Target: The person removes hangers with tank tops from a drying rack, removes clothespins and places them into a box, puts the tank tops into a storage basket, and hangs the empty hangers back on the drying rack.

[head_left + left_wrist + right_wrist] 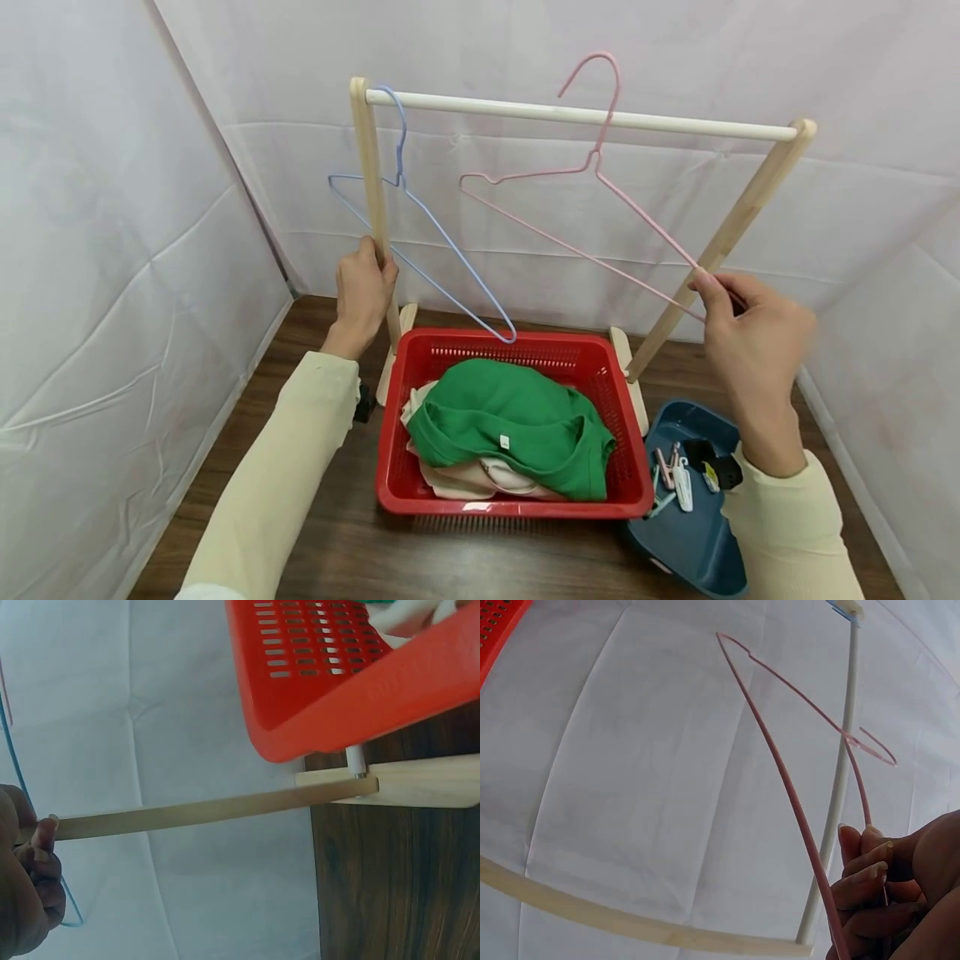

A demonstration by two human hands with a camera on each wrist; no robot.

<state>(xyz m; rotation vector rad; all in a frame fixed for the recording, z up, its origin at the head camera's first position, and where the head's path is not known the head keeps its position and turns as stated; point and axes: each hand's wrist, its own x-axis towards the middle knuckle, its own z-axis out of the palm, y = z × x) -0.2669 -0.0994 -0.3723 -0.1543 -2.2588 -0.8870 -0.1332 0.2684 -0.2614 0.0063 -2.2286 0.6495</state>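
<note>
My left hand (363,287) grips the left wooden post (370,158) of a small clothes rack, fingers wrapped round it. From the left end of the white rod (517,109) hangs a blue wire hanger (401,167), beside that post. A pink wire hanger (597,156) is pinched at its right corner between the thumb and fingers of my right hand (757,350). Its hook rises above the rod and overlaps it in the head view. In the right wrist view the pink hanger (784,776) slants across, its lower corner hidden by the fingers.
Below the rod stands a red basket (517,507) with a folded green garment (510,408) over paler cloth. To its right lies a dark blue tray (708,546) with several clothes pegs (682,483). White sheeting (187,250) encloses the wooden surface (330,533).
</note>
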